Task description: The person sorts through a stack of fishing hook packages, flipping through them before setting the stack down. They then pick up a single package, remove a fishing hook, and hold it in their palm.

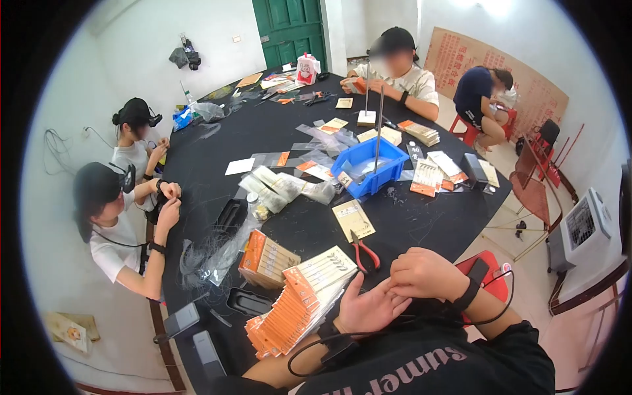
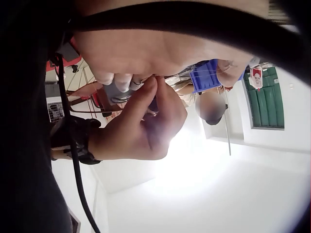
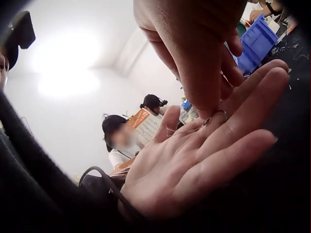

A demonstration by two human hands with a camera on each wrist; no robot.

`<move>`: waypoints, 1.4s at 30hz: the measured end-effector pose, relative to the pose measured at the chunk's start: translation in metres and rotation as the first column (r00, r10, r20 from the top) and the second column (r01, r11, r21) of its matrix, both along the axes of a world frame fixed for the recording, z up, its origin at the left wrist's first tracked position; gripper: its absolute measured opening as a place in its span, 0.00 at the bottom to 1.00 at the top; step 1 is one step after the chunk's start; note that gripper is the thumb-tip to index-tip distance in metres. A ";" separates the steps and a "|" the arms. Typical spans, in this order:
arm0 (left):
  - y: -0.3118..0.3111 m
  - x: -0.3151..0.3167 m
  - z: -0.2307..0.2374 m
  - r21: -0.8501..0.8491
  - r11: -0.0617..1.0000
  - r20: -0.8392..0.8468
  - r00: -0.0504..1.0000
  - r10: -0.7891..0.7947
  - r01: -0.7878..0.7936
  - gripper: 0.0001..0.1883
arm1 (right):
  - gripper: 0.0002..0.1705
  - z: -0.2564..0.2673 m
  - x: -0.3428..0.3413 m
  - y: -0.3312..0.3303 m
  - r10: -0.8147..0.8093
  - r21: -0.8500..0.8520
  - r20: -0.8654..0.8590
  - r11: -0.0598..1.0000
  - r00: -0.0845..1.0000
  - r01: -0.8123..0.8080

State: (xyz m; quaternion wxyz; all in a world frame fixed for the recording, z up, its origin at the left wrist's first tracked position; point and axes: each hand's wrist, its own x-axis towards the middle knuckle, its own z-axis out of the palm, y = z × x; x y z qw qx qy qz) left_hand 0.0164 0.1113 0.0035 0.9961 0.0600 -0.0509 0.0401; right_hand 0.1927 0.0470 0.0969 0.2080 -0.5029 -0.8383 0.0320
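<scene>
My left hand [image 1: 372, 308] lies palm up in front of my chest, fingers stretched out. Above it my right hand [image 1: 428, 273] pinches a small curved fishing hook [image 3: 222, 114] between thumb and forefinger, right at the left fingers. A thin pale line [image 3: 170, 130] trails across the left palm. Part of the hook is covered by the right fingertips. By my left forearm a fanned stack of orange-and-white hook cards [image 1: 289, 316] leans over the table. Red-handled pliers [image 1: 368, 258] rest just beyond my hands, their tips on a cream card [image 1: 349, 217].
On the black table [image 1: 421, 227], another card bundle [image 1: 266, 263], black trays [image 1: 247, 303] and phones [image 1: 209, 355] lie to the left. A blue bin [image 1: 388, 172] with an upright rod stands ahead, among clear plastic bags [image 1: 276, 187]. Other people sit around the table.
</scene>
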 end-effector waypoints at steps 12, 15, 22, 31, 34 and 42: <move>-0.002 0.001 -0.002 0.012 1.000 0.084 0.996 0.021 -0.022 0.46 | 0.08 -0.018 0.020 0.015 0.158 0.053 -0.186 0.987 0.970 -0.151; -0.004 0.002 0.004 0.103 0.992 -0.055 0.995 0.081 -0.075 0.49 | 0.06 -0.016 0.027 0.015 0.111 -0.031 -0.405 0.990 0.907 -0.135; 0.002 0.005 0.007 0.083 0.992 -0.032 0.995 0.099 -0.096 0.46 | 0.05 -0.027 0.041 0.000 -0.354 -0.459 -0.773 0.885 0.526 -0.080; 0.006 0.009 0.013 0.129 0.985 -0.117 0.984 0.132 -0.117 0.49 | 0.03 -0.040 0.043 -0.002 -0.427 -0.551 -0.775 0.818 0.465 -0.167; 0.007 0.009 0.014 0.137 0.979 -0.156 0.973 0.172 -0.151 0.50 | 0.04 -0.039 0.038 0.000 -0.338 -0.448 -0.794 0.887 0.505 -0.111; 0.011 0.009 0.012 0.145 0.973 -0.164 0.965 0.205 -0.183 0.52 | 0.04 -0.031 0.034 0.004 -0.378 -0.458 -0.746 0.889 0.548 -0.011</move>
